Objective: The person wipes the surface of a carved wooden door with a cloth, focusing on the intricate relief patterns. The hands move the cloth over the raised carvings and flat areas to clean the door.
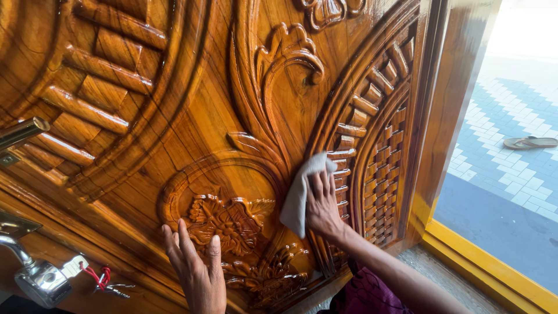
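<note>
A glossy carved wooden door [192, 110] fills most of the view, with scrolls, a flower medallion and a woven-pattern arch. My right hand [323, 204] presses a grey cloth [300, 195] against the carved arch at the door's right side. My left hand [197, 270] lies flat with fingers spread on the carved flower medallion [232, 224] lower down, holding nothing.
A metal door handle [36, 278] with keys on a red cord [100, 279] sits at the lower left, and a brass bar [22, 132] above it. A yellow door frame [488, 270] borders the opening at right. Outside, a sandal [530, 142] lies on patterned paving.
</note>
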